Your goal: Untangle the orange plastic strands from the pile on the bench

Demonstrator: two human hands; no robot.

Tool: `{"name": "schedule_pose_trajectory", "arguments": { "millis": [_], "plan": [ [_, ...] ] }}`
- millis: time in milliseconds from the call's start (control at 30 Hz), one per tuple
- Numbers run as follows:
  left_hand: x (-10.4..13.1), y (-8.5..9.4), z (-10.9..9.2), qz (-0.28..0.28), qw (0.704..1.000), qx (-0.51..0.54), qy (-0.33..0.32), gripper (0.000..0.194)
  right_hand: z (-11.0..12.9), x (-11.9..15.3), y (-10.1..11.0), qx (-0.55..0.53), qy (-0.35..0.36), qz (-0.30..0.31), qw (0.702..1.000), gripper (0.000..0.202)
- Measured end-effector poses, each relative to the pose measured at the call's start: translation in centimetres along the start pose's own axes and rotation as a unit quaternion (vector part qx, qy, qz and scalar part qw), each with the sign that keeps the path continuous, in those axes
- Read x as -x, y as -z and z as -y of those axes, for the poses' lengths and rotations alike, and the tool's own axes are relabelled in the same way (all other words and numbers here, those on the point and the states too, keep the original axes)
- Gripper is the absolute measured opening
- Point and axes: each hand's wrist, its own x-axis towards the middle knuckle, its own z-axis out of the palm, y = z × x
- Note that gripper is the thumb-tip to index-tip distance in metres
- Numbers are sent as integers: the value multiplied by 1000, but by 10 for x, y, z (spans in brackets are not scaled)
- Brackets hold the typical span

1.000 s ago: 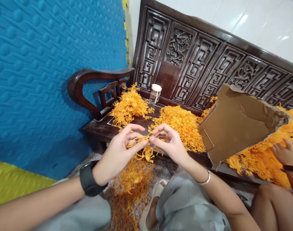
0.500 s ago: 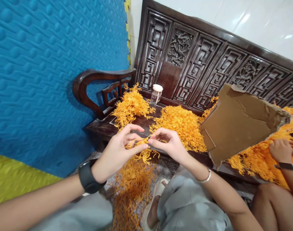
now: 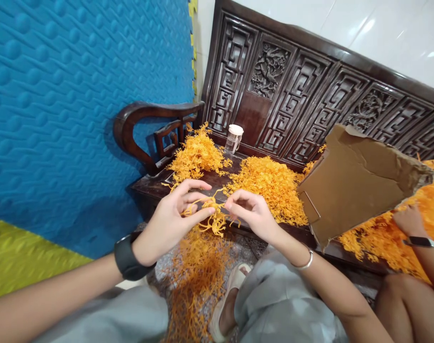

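Observation:
My left hand holds a small tangle of orange, branching plastic-like pieces between thumb and fingers. Facing it, my right hand pinches the tangle's right side, thumb against forefinger. Thin strands stick out above and dangle below the fingertips. Both hands are over the front edge of a dark wooden bench. Behind my left hand lies a loose orange heap, and a denser orange heap lies behind my right hand. Under the hands, a mass of orange strands is on the floor.
A clear bottle with a white lid stands by the carved backrest. A brown cardboard piece leans over more orange pieces. At right, another person's hand reaches into them. Blue padding covers the left wall.
The orange tangle has turned slightly between my hands, and its strands now spread higher. My right fingers have shifted a little. The other person's hand has moved left, into the heap.

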Motion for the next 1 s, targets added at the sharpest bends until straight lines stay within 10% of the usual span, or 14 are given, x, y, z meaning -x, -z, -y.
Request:
{"name": "schedule_pose_trajectory", "arguments": {
  "millis": [267, 1000],
  "plan": [
    [3, -1, -5, 106, 994, -12, 25, 35, 0, 11, -7, 99, 57, -10, 993, 14],
    [4, 3, -7, 95, 994, 49, 37, 29, -5, 3, 0, 233, 168, 61, 956, 7]
  ]
}}
